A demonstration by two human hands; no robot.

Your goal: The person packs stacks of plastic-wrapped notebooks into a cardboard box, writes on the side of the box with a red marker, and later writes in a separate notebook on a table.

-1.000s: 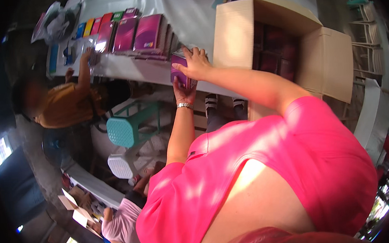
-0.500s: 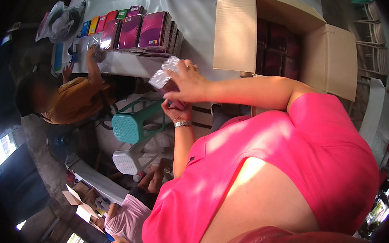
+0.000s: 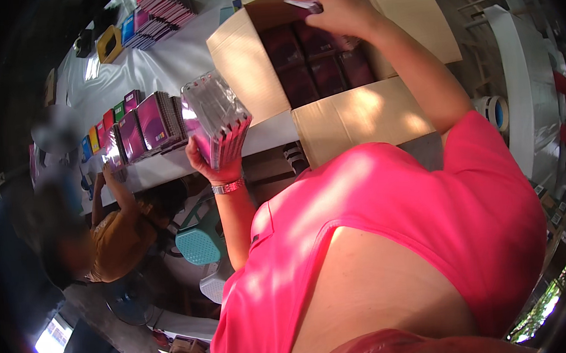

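My left hand [image 3: 211, 168] grips a stack of purple notebooks [image 3: 217, 122] in clear plastic wrapping from below, raised in front of the table edge. Over the open cardboard box [image 3: 364, 118], my right hand [image 3: 347, 8] is closed on a plastic-wrapped notebook [image 3: 305, 3], of which a shiny, dark edge shows. Inside the box lie several dark purple notebook packs [image 3: 325, 72] in rows, partly covered by my right hand and forearm.
Spiral notebooks [image 3: 154, 123] stand in a row on the white-covered table [image 3: 182, 49], with more stacks [image 3: 160, 18] farther back. A person in a brown shirt [image 3: 123, 243] reaches onto the table at left. Below are a teal stool [image 3: 199, 244] and a grey stool [image 3: 213, 287].
My hands were together at a wrapped purple pack; now they are apart. The left has lifted with the stack, and the right has moved to the box. The whole view has shifted.
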